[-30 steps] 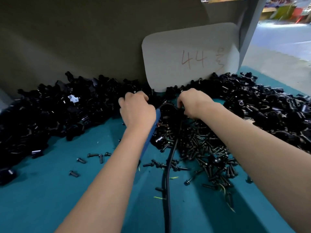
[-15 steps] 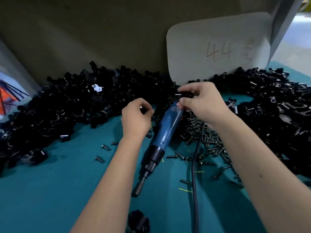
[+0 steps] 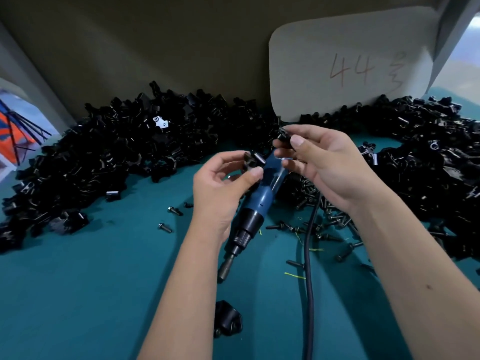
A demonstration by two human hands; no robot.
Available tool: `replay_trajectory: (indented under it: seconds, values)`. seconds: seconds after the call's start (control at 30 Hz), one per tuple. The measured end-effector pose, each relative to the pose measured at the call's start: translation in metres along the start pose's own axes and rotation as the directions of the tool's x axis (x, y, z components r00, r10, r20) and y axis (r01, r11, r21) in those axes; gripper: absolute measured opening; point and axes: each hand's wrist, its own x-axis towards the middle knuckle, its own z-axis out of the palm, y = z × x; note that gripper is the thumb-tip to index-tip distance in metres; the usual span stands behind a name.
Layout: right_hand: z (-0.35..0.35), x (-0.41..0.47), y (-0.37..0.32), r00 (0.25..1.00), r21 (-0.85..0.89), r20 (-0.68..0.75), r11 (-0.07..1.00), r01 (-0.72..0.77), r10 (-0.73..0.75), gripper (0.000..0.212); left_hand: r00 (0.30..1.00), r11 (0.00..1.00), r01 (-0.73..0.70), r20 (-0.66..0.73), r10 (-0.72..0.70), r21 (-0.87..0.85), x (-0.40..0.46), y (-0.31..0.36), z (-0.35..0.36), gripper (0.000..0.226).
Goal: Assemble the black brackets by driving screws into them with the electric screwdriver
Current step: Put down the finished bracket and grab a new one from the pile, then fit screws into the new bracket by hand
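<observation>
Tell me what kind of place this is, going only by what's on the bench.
Probably a small factory or workshop assembly station. Heaps of identical black brackets line a teal work surface, loose screws lie scattered, a corded blue electric screwdriver sits mid-bench, and a card marked 44 leans against the back wall.
</observation>
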Motion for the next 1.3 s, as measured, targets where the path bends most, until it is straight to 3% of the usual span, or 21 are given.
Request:
replay_trajectory:
  seconds: [0.1,0.23,0.4,0.53,0.9,1.07,1.13,1.2,1.3]
  values:
    - [-0.007,-0.005,0.003,0.994,-0.034,0.103,0.999,0.029,-0.026,0.030,0.997,0.995,-0.061,0.042,0.058,0.077,-0.002,0.001,0.004,0.038]
    - [-0.012,-0.006,0.009,0.990,-0.123,0.134,0.991,0.051,-0.035,0.030,0.994,0.990,-0.108,0.040,0.105,0.095,0.000,0.001,0.004,0.037]
    - [-0.010,-0.005,0.013,0.984,-0.151,0.170,0.985,0.084,-0.058,0.032,0.986,0.998,-0.042,0.157,0.048,-0.044,0.000,0.001,0.006,0.041]
    - [-0.006,-0.007,0.013,0.977,-0.185,0.197,0.975,0.123,-0.086,0.031,0.985,0.990,0.022,0.174,0.003,-0.138,-0.001,0.002,0.007,0.031]
    - [-0.001,-0.005,0.014,0.977,-0.255,0.129,0.947,0.197,-0.169,0.025,0.985,0.964,0.113,0.151,-0.078,-0.240,-0.003,0.008,0.011,0.024]
    - [0.009,-0.006,0.015,0.987,-0.322,0.081,0.933,0.160,-0.142,0.022,0.987,0.959,0.129,0.130,-0.098,-0.253,-0.001,0.008,0.007,0.018]
    - [0.009,-0.007,0.011,0.991,-0.483,0.057,0.865,0.136,-0.124,0.012,0.991,0.966,0.122,0.073,-0.108,-0.227,0.001,0.008,0.005,0.019]
    - [0.002,-0.007,0.004,0.993,-0.734,0.098,0.669,0.119,-0.069,0.019,0.990,0.964,0.135,0.000,-0.139,-0.227,0.004,0.006,0.003,0.027]
    - [-0.003,-0.009,-0.004,0.920,-0.907,0.248,0.407,0.110,0.303,0.014,0.980,0.962,0.156,-0.088,-0.180,-0.226,0.007,0.004,0.001,0.023]
